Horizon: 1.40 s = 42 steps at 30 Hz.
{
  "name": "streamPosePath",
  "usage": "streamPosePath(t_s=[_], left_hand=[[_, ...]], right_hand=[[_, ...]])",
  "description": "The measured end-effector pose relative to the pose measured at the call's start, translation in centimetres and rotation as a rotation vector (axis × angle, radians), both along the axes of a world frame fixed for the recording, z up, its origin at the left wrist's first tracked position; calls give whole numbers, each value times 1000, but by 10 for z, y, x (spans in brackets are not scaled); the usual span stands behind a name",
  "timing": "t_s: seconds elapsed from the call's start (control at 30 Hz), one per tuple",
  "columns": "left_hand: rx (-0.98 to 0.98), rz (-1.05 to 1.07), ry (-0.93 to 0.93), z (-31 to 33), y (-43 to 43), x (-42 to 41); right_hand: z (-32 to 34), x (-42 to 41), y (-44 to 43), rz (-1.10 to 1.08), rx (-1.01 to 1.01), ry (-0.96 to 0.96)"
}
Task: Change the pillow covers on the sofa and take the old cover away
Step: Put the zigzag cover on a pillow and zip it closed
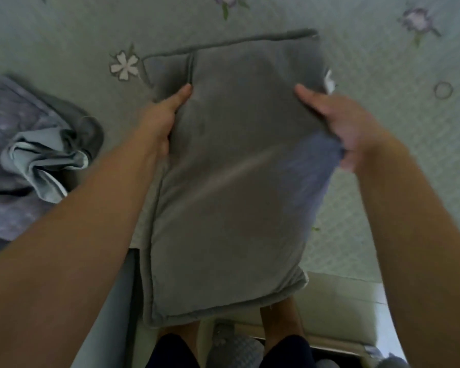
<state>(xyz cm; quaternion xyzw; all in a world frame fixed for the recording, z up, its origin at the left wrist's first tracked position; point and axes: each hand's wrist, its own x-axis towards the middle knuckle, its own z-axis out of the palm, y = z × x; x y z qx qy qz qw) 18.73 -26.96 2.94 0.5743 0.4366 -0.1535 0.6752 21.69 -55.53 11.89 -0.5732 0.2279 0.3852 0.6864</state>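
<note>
A grey pillow in its grey cover [223,181] lies lengthwise on the pale green quilted surface [64,35], its near end hanging over the edge toward my legs. My left hand [162,120] grips the pillow's left side, thumb on top. My right hand [340,123] holds the right side, where a blue-purple patch of fabric [314,160] shows under the palm. A bit of white [329,81] peeks out at the far right corner. A crumpled purple and light blue cover [37,155] lies at the left.
The quilted surface carries flower prints, one white [124,65] just beyond the pillow and one purple [417,19] at the far right. Below the edge are my knees [276,322], a pale floor and a grey checked slipper [239,343].
</note>
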Motion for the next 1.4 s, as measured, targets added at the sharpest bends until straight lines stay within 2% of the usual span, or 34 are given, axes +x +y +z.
streamPosePath(t_s=[0.1, 0.13, 0.17, 0.27, 0.4, 0.53, 0.57, 0.6, 0.67, 0.77, 0.83, 0.9, 0.93, 1.0, 1.07, 1.1, 1.2, 1.3, 1.4], left_hand=[[44, -74, -49, 2, -7, 8], [64, -104, -47, 0, -10, 8], [97, -121, -41, -4, -13, 8], [198, -120, 2, -15, -19, 10], [18, 22, -7, -29, -2, 25], [216, 76, -50, -44, 9, 34], [208, 85, -76, -43, 3, 38], [168, 82, -99, -40, -5, 43], [102, 33, -141, -36, -23, 54], [93, -35, -170, -30, -33, 65], [73, 25, -154, -31, -24, 65], [138, 105, -104, -36, -9, 64], [216, 139, -67, -41, -2, 64], [388, 202, 48, -52, 13, 65], [467, 261, 122, -60, 21, 63], [482, 266, 132, -62, 22, 61], [496, 204, 138, -69, 27, 58], [334, 174, 107, -74, 34, 60], [219, 122, 25, -67, 30, 67]], right_hand=[[27, 10, -16, -135, 64, -175], [28, 14, -19, -194, 19, -216], [22, 18, -22, -221, -102, -263], [-15, 25, -16, -73, -444, -408], [-53, 34, -9, -36, -284, -249], [-67, 53, 6, -41, -355, -219], [-69, 58, 10, -2, -396, -232], [-69, 61, 16, 90, -416, -243], [-59, 58, 35, 418, -439, -203], [-49, 51, 69, 706, -318, -141], [-46, 51, 82, 718, -217, -150], [-55, 56, 81, 554, -206, -187], [-61, 57, 75, 462, -297, -249], [-71, 55, 55, 301, -629, -413], [-85, 56, 27, 280, -864, -462], [-92, 58, 17, 315, -907, -456], [-99, 70, 4, 291, -790, -462], [-99, 84, 11, 282, -530, -303], [-86, 90, 30, 338, -436, -223]])
